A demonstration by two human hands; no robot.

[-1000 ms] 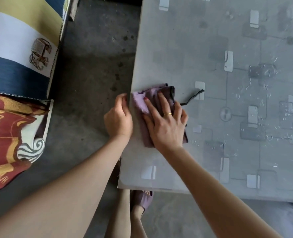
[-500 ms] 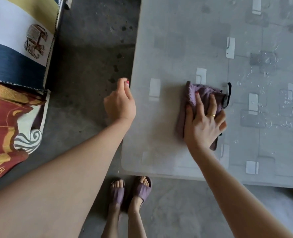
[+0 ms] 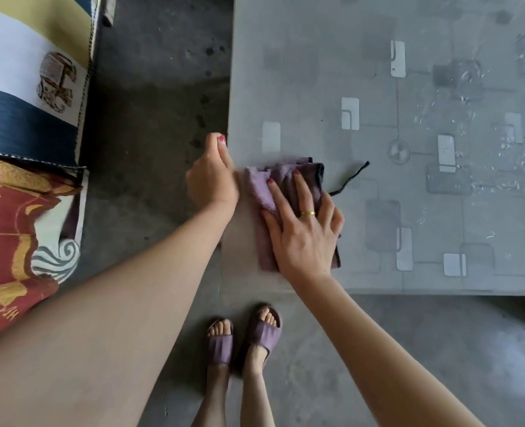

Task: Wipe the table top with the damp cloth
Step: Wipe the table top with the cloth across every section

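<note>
Fingers (image 3: pixel 289 204) of the right hand (image 3: pixel 304 235) lie straight and spread, pressing flat on the damp cloth (image 3: pixel 262 188) without curling round it. One of them wears a gold ring (image 3: pixel 308 213). The cloth is purple, bunched and folded, and lies on the bench (image 3: pixel 378 103) close to its left edge, not far from the near left corner. Its left part shows beyond the fingertips; its near end is partly hidden under the palm. A thin dark cord (image 3: pixel 350 177) trails from the cloth's far right corner across the bench top toward the right.

The left hand (image 3: pixel 213 178) sits at the left edge of the bench, just beside the cloth, with its fingers loosely curled and holding nothing; the thumb points away along the edge. Whether it touches the edge I cannot tell.

The bench top is grey with a pattern of pale and dark rounded rectangles, and water droplets (image 3: pixel 507 143) glisten over its far right part.

Beyond the near edge, two feet in purple slippers (image 3: pixel 255 337) stand on the concrete floor (image 3: pixel 159 103). At the left lie patterned fabrics (image 3: pixel 15 118) in yellow, white, blue and red.
</note>
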